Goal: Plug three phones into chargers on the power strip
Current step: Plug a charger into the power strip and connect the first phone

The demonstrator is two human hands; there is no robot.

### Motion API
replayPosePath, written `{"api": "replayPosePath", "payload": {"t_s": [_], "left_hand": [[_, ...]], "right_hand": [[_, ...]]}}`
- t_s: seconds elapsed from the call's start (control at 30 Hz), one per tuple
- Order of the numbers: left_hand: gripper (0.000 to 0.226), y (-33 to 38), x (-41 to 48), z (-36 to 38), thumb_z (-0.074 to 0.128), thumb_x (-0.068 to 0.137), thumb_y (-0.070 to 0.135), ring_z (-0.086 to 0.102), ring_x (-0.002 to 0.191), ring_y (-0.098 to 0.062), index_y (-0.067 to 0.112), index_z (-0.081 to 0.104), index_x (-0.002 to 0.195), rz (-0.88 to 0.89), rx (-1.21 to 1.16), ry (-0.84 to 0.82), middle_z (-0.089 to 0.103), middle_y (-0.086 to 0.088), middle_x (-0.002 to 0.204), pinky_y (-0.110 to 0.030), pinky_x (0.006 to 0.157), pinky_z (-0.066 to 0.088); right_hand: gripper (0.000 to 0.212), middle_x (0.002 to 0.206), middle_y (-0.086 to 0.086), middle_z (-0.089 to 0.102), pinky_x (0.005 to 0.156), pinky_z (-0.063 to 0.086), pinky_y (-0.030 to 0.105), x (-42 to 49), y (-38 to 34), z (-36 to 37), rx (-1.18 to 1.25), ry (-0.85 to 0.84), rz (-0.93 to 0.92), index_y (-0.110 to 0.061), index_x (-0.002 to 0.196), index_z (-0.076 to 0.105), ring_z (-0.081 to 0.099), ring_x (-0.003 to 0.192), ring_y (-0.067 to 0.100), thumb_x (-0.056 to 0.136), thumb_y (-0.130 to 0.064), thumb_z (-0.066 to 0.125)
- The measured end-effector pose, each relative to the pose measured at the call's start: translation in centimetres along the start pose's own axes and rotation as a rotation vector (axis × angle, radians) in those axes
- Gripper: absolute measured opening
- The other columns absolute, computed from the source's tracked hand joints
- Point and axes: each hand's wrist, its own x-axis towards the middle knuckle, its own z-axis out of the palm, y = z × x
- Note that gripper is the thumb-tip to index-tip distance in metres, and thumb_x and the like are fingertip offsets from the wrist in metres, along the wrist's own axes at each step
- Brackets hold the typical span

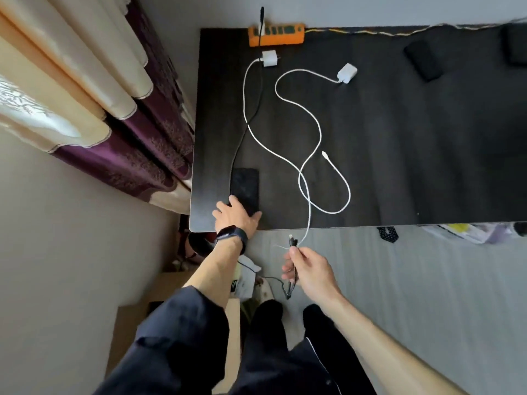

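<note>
Right hand [306, 269] pinching cable ends [292, 242], left hand [236, 213] on phone [245, 189]

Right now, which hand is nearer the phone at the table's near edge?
Left. The left hand rests on the phone's near end; the right hand is off the table, holding cable ends.

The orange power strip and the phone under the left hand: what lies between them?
Head view: a white charger, a black cable and a white cable on the dark table.
</note>
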Motion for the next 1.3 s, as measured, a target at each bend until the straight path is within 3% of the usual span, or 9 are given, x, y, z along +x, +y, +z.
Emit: {"api": "replayPosePath", "payload": {"t_s": [0.17,0.4,0.63,1.03,1.2,1.3], "left_hand": [[0.097,0.3,1.9,0.3,0.060,0.075,0.075,0.043,0.117,-0.035,0.005,0.038,0.139,0.008,0.211,0.176,0.042,-0.016,0.129,-0.046,0.092,0.044],[0.092,1.4,2.0,0.9,0.065,0.083,0.056,0.040,0.119,-0.042,0.007,0.022,0.148,-0.027,0.077,0.067,0.034,-0.022,0.137,-0.050,0.095,0.045],[0.083,1.1,2.5,-0.8,0.076,0.078,0.042,0.039,0.121,-0.043,0.011,0.031,0.141,-0.060,-0.049,-0.007,0.035,-0.020,0.135,-0.050,0.094,0.046],[0.088,-2.6,2.4,-3.0,0.080,0.073,0.038,0.041,0.125,-0.040,0.008,0.033,0.140,-0.020,0.093,-0.045,0.040,-0.018,0.134,-0.051,0.099,0.042],[0.088,-2.8,2.5,-3.0,0.079,0.069,0.048,0.046,0.120,-0.039,0.004,0.039,0.134,-0.002,0.164,-0.073,0.044,-0.020,0.130,-0.045,0.097,0.044],[0.086,-3.2,1.8,-3.9,0.076,0.062,0.059,0.057,0.110,-0.036,0.005,0.051,0.124,-0.108,-0.010,-0.139,0.055,-0.017,0.122,-0.043,0.091,0.050]], "right_hand": [[0.030,0.076,0.001,0.076,0.068,0.058,0.029,-0.2,0.1,0.1,0.030,0.067,-0.021,-0.015,0.089,0.070,0.075,0.067,0.019,0.103,-0.034,0.051],[0.029,0.073,-0.009,0.076,0.056,0.048,0.006,-1.0,-0.3,0.6,0.021,0.113,-0.001,-0.017,0.087,0.070,0.074,0.064,0.007,0.103,-0.034,0.052],[0.030,0.070,-0.005,0.075,0.057,0.051,0.014,-0.5,-0.4,1.3,0.075,0.122,0.023,-0.014,0.085,0.069,0.075,0.065,0.016,0.103,-0.032,0.053],[0.029,0.069,-0.003,0.075,0.063,0.053,0.017,-0.3,0.2,2.8,0.021,0.085,-0.019,-0.015,0.085,0.069,0.075,0.065,0.016,0.103,-0.032,0.052],[0.029,0.071,-0.005,0.075,0.067,0.055,0.021,-0.3,0.1,2.8,0.003,0.077,-0.033,-0.017,0.086,0.069,0.075,0.065,0.015,0.103,-0.034,0.052],[0.030,0.067,-0.003,0.073,0.074,0.060,0.033,-0.3,-0.3,2.6,0.002,0.081,-0.051,-0.017,0.085,0.067,0.073,0.063,0.016,0.103,-0.034,0.050]]}}
